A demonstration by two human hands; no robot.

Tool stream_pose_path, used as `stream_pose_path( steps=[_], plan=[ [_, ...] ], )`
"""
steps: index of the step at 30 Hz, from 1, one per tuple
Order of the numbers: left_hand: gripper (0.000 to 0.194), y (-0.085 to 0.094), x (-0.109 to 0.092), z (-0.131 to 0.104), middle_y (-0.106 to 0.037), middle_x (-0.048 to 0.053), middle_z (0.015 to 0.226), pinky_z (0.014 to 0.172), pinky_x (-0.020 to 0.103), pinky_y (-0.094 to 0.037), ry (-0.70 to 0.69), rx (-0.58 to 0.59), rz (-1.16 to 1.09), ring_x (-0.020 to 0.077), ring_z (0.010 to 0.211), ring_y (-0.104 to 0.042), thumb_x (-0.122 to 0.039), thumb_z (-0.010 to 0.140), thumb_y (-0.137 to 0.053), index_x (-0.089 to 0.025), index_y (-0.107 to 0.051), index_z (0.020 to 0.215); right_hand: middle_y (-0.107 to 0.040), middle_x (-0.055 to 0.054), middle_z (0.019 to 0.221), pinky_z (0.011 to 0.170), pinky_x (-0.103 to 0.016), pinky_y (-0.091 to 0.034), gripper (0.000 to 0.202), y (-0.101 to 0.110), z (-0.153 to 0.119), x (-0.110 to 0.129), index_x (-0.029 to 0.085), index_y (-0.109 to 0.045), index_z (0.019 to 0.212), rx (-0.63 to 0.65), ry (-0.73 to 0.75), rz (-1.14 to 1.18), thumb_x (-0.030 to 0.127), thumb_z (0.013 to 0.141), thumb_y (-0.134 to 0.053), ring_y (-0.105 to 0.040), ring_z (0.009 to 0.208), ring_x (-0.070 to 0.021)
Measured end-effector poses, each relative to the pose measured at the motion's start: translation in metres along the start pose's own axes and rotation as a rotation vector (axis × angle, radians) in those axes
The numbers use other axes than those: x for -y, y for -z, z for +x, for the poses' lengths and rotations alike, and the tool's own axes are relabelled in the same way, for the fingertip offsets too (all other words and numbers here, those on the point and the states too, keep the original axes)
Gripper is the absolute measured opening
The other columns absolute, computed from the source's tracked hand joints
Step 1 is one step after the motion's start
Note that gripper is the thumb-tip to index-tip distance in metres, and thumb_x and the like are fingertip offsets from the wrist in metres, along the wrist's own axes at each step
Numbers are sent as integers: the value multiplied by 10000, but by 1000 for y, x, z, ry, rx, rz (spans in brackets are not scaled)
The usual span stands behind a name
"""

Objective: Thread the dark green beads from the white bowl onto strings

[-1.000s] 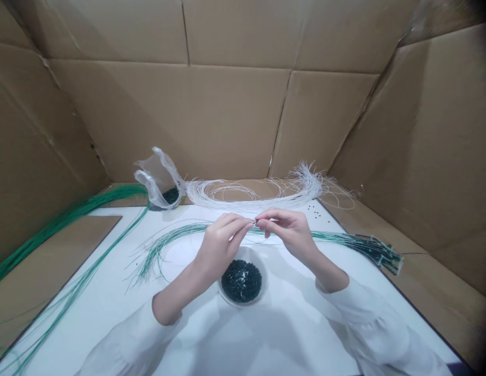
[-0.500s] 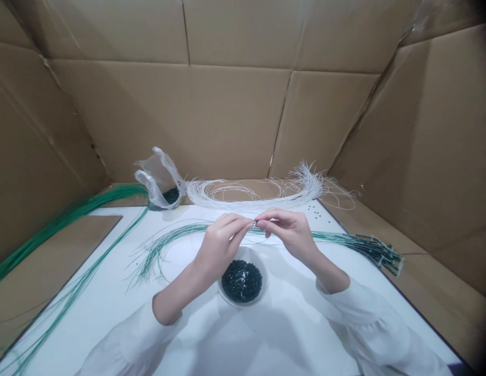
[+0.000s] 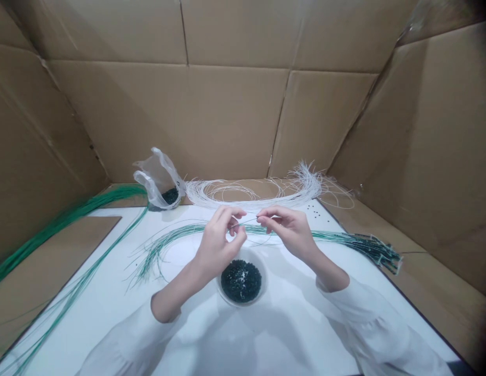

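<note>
Beyond the bowl (image 3: 265, 286) lie a green bundle (image 3: 340, 238), then a white bundle (image 3: 266, 202); far left of it, a bag (image 3: 164, 163) and another green bundle (image 3: 62, 222). The left hand (image 3: 220, 241) hides part of the bowl's rim. Just beyond the bowl, the thread (image 3: 249, 220) is pinched in the right hand's (image 3: 287, 227) fingertips and runs to the left hand, its thumb and forefinger apart. One bowl, one bag, two green bundles, one white.
</note>
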State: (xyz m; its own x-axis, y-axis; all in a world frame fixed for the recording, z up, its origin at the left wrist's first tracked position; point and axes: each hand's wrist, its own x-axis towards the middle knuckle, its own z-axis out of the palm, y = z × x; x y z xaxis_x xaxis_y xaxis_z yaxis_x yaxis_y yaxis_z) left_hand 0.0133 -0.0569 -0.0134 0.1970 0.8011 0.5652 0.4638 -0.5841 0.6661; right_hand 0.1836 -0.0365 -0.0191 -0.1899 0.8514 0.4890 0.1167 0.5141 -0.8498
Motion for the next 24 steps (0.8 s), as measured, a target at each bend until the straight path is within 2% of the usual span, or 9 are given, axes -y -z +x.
stream_pose_path(
  steps=[2, 7, 11, 15, 17, 21, 22, 24],
  plan=[
    [101, 1, 2, 1, -550, 32, 809, 647, 226, -434, 77, 7, -86, 111, 704, -520, -166, 799, -454, -159, -534, 859, -603, -29, 727, 491, -218, -478, 118, 1, 1, -1, 164, -632, 739, -18, -12, -16, 281, 747, -612, -541, 621, -121],
    [108, 0, 10, 2, -566, 20, 777, 611, 212, -441, 221, 52, -309, 100, 657, -534, -233, 807, -472, -161, -527, 867, -605, -38, 746, 497, -227, -478, 147, 4, 2, -1, 161, -625, 737, -38, -18, -72, 305, 754, -598, -547, 628, -127],
    [112, -1, 9, 1, -585, 27, 797, 629, 212, -456, 224, 35, -319, 101, 675, -552, -243, 789, -517, -157, -539, 856, -624, -37, 736, 552, -243, -472, 131, 4, 1, 2, 160, -635, 735, 27, 3, -144, 289, 744, -611, -570, 672, -144],
    [83, -3, 6, -1, -614, 24, 789, 672, 217, -458, 167, 107, -244, 108, 711, -571, -217, 788, -522, -158, -567, 826, -641, -36, 734, 575, -238, -457, 100, 0, 0, 1, 157, -639, 735, 150, 11, -158, 253, 744, -608, -582, 695, -146],
    [84, -3, 7, 0, -621, 23, 789, 679, 216, -457, 159, 120, -231, 110, 718, -575, -215, 792, -517, -159, -573, 822, -643, -38, 757, 584, -239, -458, 100, -2, 1, 0, 161, -637, 766, 159, 11, -162, 254, 748, -605, -582, 705, -146],
    [117, 1, 18, 4, -621, 37, 823, 712, 234, -464, 179, 32, -237, 124, 761, -581, -247, 789, -519, -154, -574, 835, -612, -47, 867, 589, -243, -461, 254, -3, 0, 1, 169, -587, 944, 51, 31, -248, 249, 710, -648, -563, 696, -138],
    [121, 2, 20, 6, -619, 38, 830, 724, 238, -463, 189, -3, -230, 125, 772, -580, -250, 785, -522, -154, -574, 839, -606, -43, 844, 586, -240, -454, 232, -4, -1, 1, 163, -585, 917, 69, 27, -303, 228, 705, -651, -555, 675, -133],
    [129, 4, 24, 9, -612, 40, 853, 739, 241, -463, 222, -49, -229, 126, 793, -580, -250, 780, -524, -155, -570, 853, -600, -26, 740, 582, -232, -432, 118, -9, -7, 0, 150, -597, 799, 227, -13, -445, 169, 693, -647, -542, 633, -127]
  ],
)
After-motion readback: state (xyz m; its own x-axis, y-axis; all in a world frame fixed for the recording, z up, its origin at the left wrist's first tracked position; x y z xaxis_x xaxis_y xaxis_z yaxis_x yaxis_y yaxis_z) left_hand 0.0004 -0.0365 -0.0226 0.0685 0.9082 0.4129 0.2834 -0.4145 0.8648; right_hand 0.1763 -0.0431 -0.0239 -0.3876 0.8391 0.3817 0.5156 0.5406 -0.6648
